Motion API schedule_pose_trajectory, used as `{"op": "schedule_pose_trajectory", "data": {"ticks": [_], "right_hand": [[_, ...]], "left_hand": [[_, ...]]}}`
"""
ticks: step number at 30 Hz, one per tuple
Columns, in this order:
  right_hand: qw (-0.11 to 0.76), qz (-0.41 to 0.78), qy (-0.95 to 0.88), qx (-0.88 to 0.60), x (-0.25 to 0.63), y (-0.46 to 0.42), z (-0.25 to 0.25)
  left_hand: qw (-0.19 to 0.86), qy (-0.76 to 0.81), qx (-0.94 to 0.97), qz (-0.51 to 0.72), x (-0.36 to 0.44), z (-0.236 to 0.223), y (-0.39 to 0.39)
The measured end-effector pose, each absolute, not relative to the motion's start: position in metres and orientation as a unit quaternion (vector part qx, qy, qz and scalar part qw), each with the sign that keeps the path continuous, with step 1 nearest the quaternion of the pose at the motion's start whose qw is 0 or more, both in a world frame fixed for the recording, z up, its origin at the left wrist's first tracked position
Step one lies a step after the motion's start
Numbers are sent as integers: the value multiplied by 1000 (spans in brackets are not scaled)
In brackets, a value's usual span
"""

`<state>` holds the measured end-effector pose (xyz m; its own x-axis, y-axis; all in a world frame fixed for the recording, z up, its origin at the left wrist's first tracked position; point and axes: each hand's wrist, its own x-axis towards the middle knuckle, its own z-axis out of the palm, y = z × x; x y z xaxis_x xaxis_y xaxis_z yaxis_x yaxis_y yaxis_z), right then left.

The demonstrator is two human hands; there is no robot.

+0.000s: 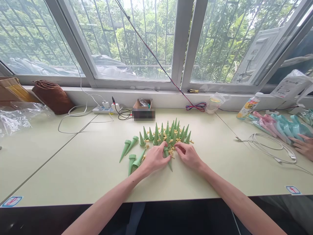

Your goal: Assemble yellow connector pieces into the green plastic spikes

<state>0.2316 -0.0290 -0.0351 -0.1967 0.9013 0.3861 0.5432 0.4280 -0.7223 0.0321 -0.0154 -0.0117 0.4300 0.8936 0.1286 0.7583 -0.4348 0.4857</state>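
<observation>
My left hand (156, 158) is closed around a green plant watering spike (166, 152), whose tip points down toward me. My right hand (190, 156) is closed in a pinch just beside it, close to small yellow valves (172, 155); whatever its fingertips hold is too small to make out. Beyond both hands, several green spikes (142, 140) stand tip-up in a cluster with yellow valves among them. Left of my left hand several loose spikes (132, 160) lie on their sides, one with a yellow valve (146, 147) at its end.
A small box (143, 109) and a power strip (104, 109) sit at the back by the window. Rightward are a bottle (249, 106), a coiled white cable (264, 147), pink and teal plastic pieces (278, 125) and another person's hand (304, 147). Clear plastic (19, 117) lies far left.
</observation>
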Motion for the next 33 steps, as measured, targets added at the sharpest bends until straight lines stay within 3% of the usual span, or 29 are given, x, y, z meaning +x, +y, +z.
{"op": "schedule_pose_trajectory", "data": {"ticks": [18, 33], "right_hand": [[451, 259, -703, -485, 231, -31, -34], [477, 254, -696, -472, 231, -34, -30]], "left_hand": [[275, 475, 804, 230, 35, -9, -20], [292, 462, 792, 272, 36, -12, -18]]}}
